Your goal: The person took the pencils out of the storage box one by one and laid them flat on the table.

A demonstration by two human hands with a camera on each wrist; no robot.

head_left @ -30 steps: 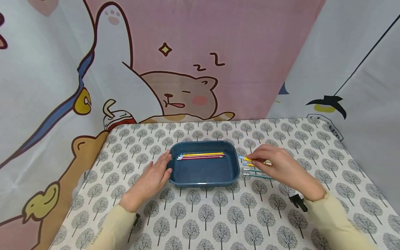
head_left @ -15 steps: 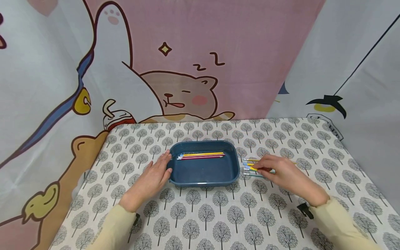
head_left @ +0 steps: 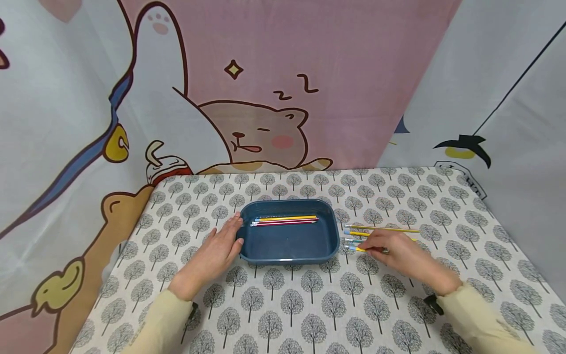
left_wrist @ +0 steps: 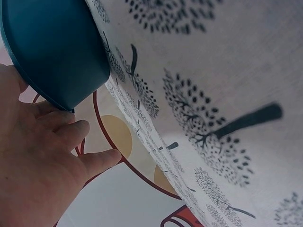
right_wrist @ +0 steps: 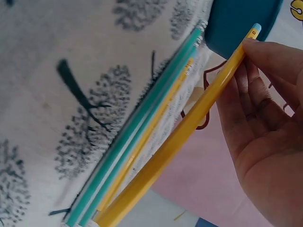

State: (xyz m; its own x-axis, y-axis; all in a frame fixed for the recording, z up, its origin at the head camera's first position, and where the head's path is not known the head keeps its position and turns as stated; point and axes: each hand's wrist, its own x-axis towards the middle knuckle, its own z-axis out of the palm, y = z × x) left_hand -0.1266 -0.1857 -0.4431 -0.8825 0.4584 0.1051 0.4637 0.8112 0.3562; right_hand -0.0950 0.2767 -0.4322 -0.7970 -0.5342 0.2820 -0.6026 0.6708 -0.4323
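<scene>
My right hand [head_left: 395,250] pinches a yellow pencil [right_wrist: 189,120] near its blue-tipped end between thumb and fingers. In the right wrist view that pencil is raised over two green pencils [right_wrist: 137,125] and another yellow one lying on the cloth. My left hand [head_left: 216,255] rests against the left end of the dark blue tray [head_left: 287,259], its fingers at the rim. Inside the tray, toward its far side, lie a yellow pencil [head_left: 287,218] and red pencils [head_left: 285,223], side by side.
Right of the tray, a thin yellow pencil [head_left: 389,229] and a blue-ended yellow pencil [head_left: 355,233] lie on the tree-print tablecloth [head_left: 292,305]. Behind the table hangs a cartoon-print curtain [head_left: 353,98].
My right hand has moved the pinched yellow pencil from the far side of the loose pencils toward the near side, uncovering the far yellow ones. My left hand and the tray stay put.
</scene>
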